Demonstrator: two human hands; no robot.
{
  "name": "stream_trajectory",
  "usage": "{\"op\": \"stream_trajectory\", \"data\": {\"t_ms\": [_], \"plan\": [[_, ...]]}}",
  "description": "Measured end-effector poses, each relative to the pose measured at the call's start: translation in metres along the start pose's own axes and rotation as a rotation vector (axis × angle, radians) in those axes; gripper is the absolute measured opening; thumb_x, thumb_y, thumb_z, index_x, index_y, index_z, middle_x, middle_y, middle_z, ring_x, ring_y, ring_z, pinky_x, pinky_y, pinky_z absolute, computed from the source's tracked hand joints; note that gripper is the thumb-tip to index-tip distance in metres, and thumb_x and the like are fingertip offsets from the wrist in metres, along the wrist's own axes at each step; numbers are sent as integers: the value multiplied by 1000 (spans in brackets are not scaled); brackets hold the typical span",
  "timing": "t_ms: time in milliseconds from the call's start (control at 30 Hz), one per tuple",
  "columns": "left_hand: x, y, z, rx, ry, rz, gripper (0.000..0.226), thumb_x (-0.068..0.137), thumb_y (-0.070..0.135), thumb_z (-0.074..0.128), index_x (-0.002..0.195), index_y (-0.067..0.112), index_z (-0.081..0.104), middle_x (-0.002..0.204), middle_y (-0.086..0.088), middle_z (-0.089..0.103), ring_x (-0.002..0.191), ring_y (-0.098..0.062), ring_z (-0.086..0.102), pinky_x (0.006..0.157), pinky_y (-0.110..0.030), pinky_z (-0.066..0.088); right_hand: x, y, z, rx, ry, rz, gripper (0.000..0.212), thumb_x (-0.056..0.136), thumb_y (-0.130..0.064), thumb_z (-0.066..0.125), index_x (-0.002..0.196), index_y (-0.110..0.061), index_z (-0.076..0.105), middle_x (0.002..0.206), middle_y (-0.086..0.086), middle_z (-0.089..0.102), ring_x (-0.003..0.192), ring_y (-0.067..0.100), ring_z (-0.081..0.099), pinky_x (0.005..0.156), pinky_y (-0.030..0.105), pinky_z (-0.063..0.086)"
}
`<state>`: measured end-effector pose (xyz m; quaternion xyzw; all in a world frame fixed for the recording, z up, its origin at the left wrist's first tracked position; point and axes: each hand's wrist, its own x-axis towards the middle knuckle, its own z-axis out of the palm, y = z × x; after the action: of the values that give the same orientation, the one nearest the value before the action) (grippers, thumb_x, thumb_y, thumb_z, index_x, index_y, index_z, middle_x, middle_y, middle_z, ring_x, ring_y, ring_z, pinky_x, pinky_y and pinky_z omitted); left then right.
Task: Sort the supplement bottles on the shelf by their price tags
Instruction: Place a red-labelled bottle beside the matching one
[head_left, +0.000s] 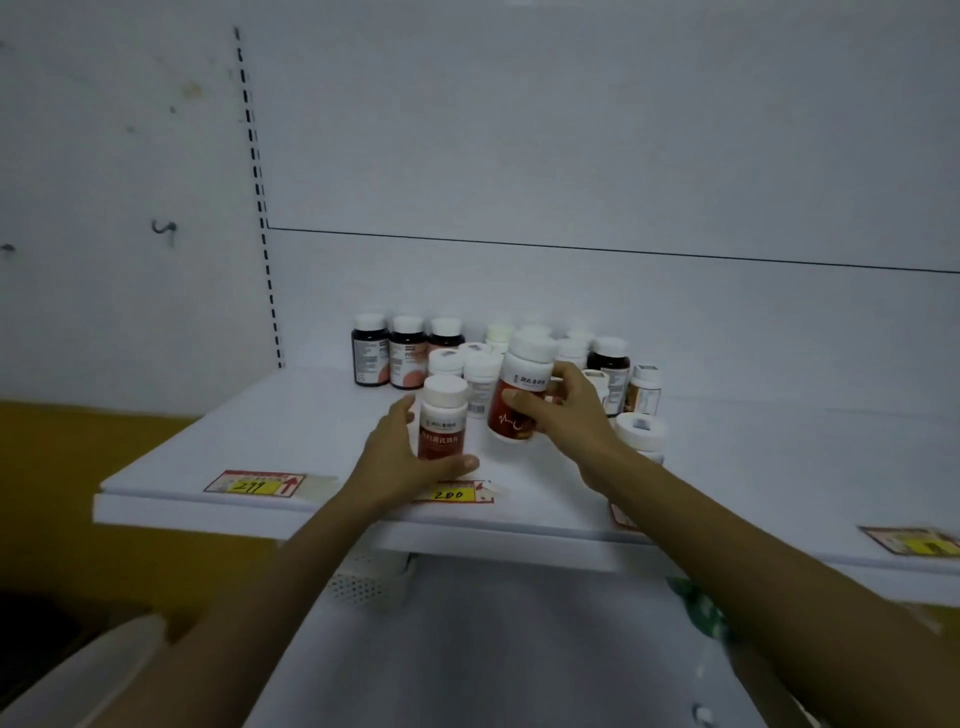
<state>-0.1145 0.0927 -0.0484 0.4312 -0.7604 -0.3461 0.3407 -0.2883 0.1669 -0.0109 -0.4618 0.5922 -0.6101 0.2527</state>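
On the white shelf (291, 436) my left hand (400, 457) grips a white-capped bottle with a red label (441, 415), standing upright just behind the yellow price tag reading 200 (451, 494). My right hand (566, 410) holds a larger white bottle with a red label (522, 395), tilted and lifted off the shelf. Behind them stands a cluster of several bottles: dark brown ones (370, 348) at the back left and small white ones (480, 379) in the middle. A price tag reading 299 (254, 484) lies at the front left.
A white-capped bottle (640, 434) stands right beside my right wrist. Another price tag (914, 543) is on the shelf's front edge at far right, and a further tag (621, 515) shows partly under my right forearm. The slotted upright (260, 208) runs up the back wall.
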Motion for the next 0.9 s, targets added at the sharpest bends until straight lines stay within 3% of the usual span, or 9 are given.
{"op": "stream_trajectory", "data": {"t_ms": [100,300,533,900], "plan": [[0,-13,3,24,-76,-54,97,65,41,79,142,21,24,146,-6,40,129,-22,42,102,-36,37,2,20,11,-33,-18,26,45,82,-14,71,119,-14,46,112,-2,52,104,15,53,89,31,47],[6,-31,2,53,-29,-37,68,72,50,70,128,21,45,131,-4,56,114,-18,53,92,-31,43,6,62,23,-100,-48,-7,42,83,-21,70,117,-21,47,117,4,62,102,15,61,88,31,52],[15,-36,7,252,27,-5,63,71,57,67,121,21,53,121,1,62,96,-9,52,79,-26,40,10,75,19,-167,-126,-24,55,73,-11,77,118,-22,47,112,0,62,97,8,61,79,23,52],[12,-41,14,330,101,39,65,74,60,61,125,22,47,123,1,60,108,-18,57,83,-32,46,11,77,20,-186,-173,-60,56,71,-17,81,119,-15,51,109,-4,65,95,6,64,74,18,55]]}}
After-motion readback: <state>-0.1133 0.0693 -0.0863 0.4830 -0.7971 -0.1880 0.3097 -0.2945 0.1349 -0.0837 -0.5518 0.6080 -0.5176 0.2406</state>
